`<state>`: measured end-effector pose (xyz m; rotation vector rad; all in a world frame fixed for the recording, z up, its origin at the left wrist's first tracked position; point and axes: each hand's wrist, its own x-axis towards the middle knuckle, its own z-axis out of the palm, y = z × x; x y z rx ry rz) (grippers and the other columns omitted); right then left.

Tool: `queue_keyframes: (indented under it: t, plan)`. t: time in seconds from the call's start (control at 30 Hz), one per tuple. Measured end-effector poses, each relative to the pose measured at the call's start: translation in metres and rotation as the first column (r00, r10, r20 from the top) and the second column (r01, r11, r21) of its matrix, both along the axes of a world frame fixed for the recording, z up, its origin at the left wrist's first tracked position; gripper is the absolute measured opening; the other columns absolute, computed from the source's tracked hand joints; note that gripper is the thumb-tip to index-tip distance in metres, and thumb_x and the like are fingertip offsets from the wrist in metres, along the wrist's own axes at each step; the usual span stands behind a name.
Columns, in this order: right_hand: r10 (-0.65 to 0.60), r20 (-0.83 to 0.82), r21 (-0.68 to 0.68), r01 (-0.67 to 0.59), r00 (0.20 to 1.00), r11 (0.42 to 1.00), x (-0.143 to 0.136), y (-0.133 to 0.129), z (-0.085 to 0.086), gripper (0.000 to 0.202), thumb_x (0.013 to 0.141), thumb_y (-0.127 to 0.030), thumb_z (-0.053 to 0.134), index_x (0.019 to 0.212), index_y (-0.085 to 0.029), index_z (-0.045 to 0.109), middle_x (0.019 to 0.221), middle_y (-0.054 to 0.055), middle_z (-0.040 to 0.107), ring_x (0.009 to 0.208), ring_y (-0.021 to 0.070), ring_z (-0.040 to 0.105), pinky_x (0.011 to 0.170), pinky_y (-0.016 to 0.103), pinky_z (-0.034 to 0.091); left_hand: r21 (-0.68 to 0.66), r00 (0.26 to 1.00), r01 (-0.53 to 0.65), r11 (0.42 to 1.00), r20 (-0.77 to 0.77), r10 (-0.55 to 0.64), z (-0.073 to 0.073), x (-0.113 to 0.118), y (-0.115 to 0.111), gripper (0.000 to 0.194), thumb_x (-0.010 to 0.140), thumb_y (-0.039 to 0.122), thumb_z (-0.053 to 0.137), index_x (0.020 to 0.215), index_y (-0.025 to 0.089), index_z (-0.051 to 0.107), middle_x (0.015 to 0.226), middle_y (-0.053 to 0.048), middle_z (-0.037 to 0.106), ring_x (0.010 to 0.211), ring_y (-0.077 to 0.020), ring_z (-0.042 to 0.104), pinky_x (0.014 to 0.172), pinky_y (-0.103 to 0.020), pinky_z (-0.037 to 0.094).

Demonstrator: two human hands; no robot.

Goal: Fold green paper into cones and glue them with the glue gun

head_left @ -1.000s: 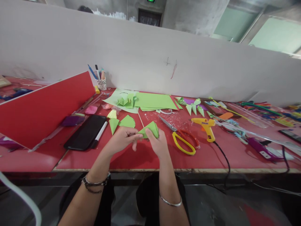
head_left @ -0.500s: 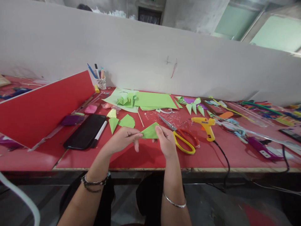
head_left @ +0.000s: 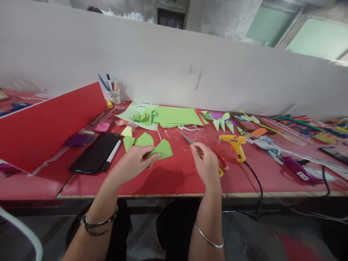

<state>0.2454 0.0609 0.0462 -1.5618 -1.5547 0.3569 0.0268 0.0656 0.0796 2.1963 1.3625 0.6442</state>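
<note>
A folded piece of green paper (head_left: 163, 149), wedge-shaped with a rounded outer edge, is pinched between the thumb and fingers of my left hand (head_left: 134, 159). It is held above the red tabletop. On the right, my right hand (head_left: 206, 165) has its fingers closed over the middle of the scissors (head_left: 223, 162), which lie on the table. Their blades point to the far left, and the red and yellow handles show partly behind the hand. Just beyond my left hand lie a green paper cone (head_left: 128, 143) and a rounded green paper piece (head_left: 144, 139).
A yellow glue gun (head_left: 236, 145) with a black cord lies right of the scissors. Green sheets (head_left: 176, 116) and pointed green paper shapes (head_left: 223, 123) lie farther back. At left are a black phone (head_left: 95, 152), a marker (head_left: 112, 154) and a leaning red board (head_left: 54, 127).
My right hand has let go of the green paper and moved right onto the scissors. My left hand keeps the paper, which now shows its wider end, slightly farther left.
</note>
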Motion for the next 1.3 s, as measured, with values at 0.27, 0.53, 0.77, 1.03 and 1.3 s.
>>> queue_keyframes:
  t: [0.27, 0.53, 0.77, 1.03, 1.3]
  plan:
    - [-0.271, 0.552, -0.268, 0.475, 0.789, 0.838, 0.024, 0.001, -0.022, 0.039, 0.079, -0.022, 0.046, 0.115, -0.009, 0.049, 0.11, 0.021, 0.05, 0.103, 0.0319, 0.05, 0.078, 0.038, 0.039, 0.012, 0.986, -0.103, 0.995, 0.132, 0.101, 0.001, -0.005, 0.002, 0.035, 0.081, 0.039, 0.046, 0.055, 0.017, 0.037, 0.048, 0.006, 0.038, 0.045, -0.0072, 0.037, 0.045, -0.02, 0.026]
    - [-0.24, 0.556, -0.307, 0.465, 0.796, 0.831, 0.024, 0.01, -0.024, 0.035, 0.078, -0.023, 0.047, 0.108, -0.006, 0.052, 0.103, 0.021, 0.055, 0.1, 0.0312, 0.052, 0.079, 0.038, 0.04, 0.03, 0.944, -0.135, 0.99, 0.308, 0.12, 0.003, -0.013, 0.003, 0.035, 0.082, 0.038, 0.045, 0.054, 0.016, 0.041, 0.046, 0.006, 0.036, 0.043, -0.0058, 0.033, 0.044, -0.019, 0.026]
    - [-0.275, 0.283, -0.286, 0.355, 0.919, 0.89, 0.01, 0.014, -0.024, 0.044, 0.068, -0.032, 0.052, 0.106, -0.009, 0.053, 0.104, 0.018, 0.057, 0.101, 0.0314, 0.051, 0.085, 0.041, 0.038, 0.014, 0.898, -0.188, 0.982, 0.407, 0.166, 0.005, -0.014, 0.001, 0.035, 0.083, 0.035, 0.045, 0.054, 0.017, 0.037, 0.047, 0.006, 0.035, 0.044, -0.0057, 0.033, 0.044, -0.019, 0.027]
    - [0.131, -0.564, -0.032, -0.18, 0.815, 0.983, -0.02, 0.006, -0.014, 0.03, 0.074, -0.047, 0.052, 0.083, -0.019, 0.051, 0.072, 0.001, 0.056, 0.065, 0.0146, 0.055, 0.055, 0.025, 0.042, 0.003, 0.803, -0.305, 0.952, 0.538, 0.256, 0.012, -0.018, -0.005, 0.03, 0.079, 0.032, 0.049, 0.054, 0.017, 0.044, 0.048, 0.003, 0.045, 0.043, -0.0065, 0.04, 0.045, -0.019, 0.033]
    - [0.491, -0.518, 0.058, -0.544, 0.7, 0.837, -0.048, -0.018, 0.003, 0.037, 0.083, -0.053, 0.039, 0.091, -0.02, 0.052, 0.097, 0.006, 0.056, 0.082, 0.0152, 0.055, 0.071, 0.027, 0.046, -0.023, 0.687, -0.397, 0.917, 0.655, 0.314, 0.02, -0.017, -0.013, 0.02, 0.076, 0.032, 0.053, 0.062, 0.017, 0.052, 0.051, 0.001, 0.054, 0.039, -0.0065, 0.042, 0.038, -0.018, 0.034]
